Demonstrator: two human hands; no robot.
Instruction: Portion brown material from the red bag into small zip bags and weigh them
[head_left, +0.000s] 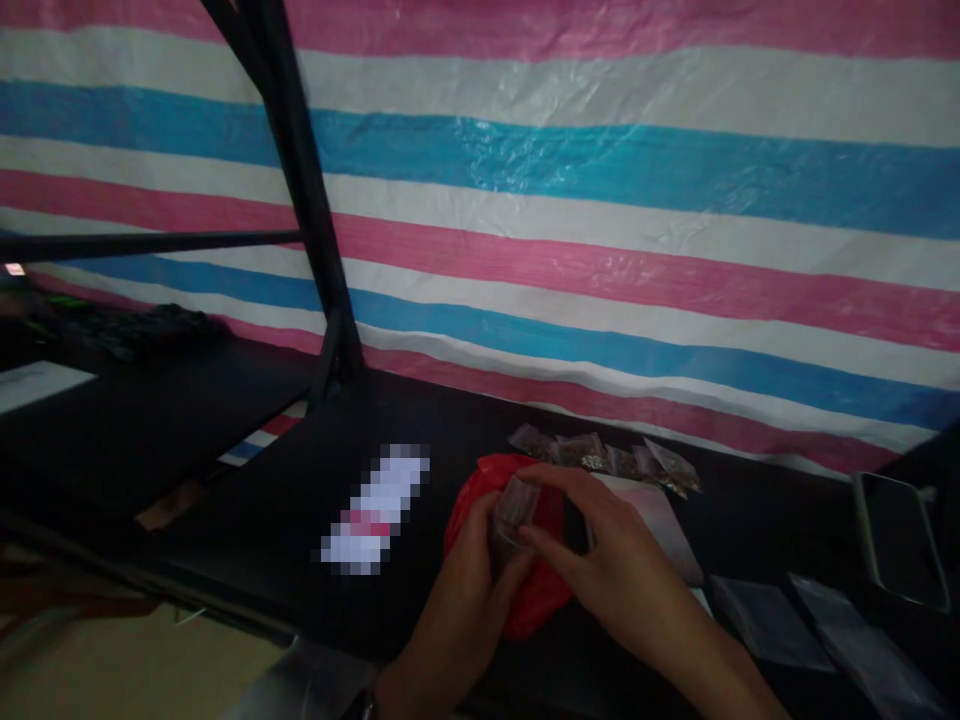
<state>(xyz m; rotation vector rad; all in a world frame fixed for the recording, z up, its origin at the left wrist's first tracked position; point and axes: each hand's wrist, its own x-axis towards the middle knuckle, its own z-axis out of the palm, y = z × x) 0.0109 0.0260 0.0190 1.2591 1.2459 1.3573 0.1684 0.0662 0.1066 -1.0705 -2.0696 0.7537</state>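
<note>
Both hands meet over a red plastic bag (pixel 529 615) on the black table. Between them is a small clear plastic bag (pixel 519 503); any contents are too dim to make out. My left hand (pixel 469 570) is closed around the clear bag's lower left side. From the right, my right hand (pixel 611 545) pinches the same bag, thumb near its middle and fingers at its top edge. Just behind the red bag lie several small zip bags (pixel 592 455) with tiny pieces inside.
A pale sheet (pixel 664 520) lies right of the red bag. Flat clear bags (pixel 769 622) and a phone (pixel 900 540) are farther right. A blurred-out white item (pixel 379 510) lies left. A black metal post (pixel 307 200) rises before a striped plastic sheet (pixel 562 260).
</note>
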